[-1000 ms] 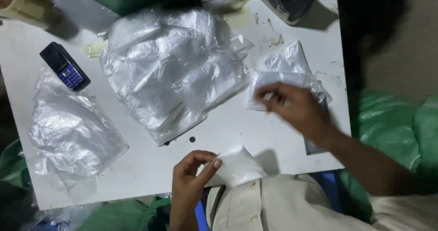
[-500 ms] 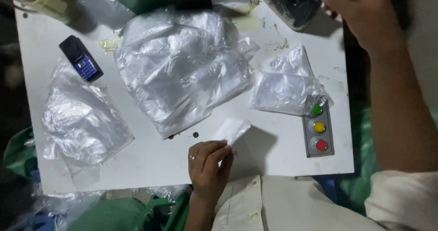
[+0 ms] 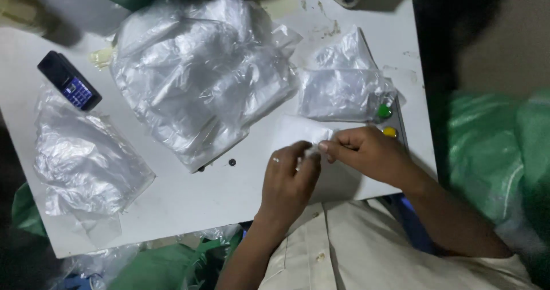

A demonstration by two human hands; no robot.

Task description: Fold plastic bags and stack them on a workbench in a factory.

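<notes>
Seen from above: a white table [image 3: 217,192] strewn with clear plastic bags. Near the front edge, left hand [image 3: 286,181] and right hand [image 3: 366,152] meeting over a small white packet [image 3: 301,131], fingertips pinching at its near corner. Ring on a left finger. Just beyond, a small clear bag [image 3: 344,89] partly covering a strip with a green button [image 3: 384,111] and a yellow button [image 3: 390,132]. In the middle, a large crumpled bag pile [image 3: 200,78]. At the left, a flatter bag [image 3: 86,164] and, beside it, a dark mobile phone [image 3: 70,81] with lit blue keys
</notes>
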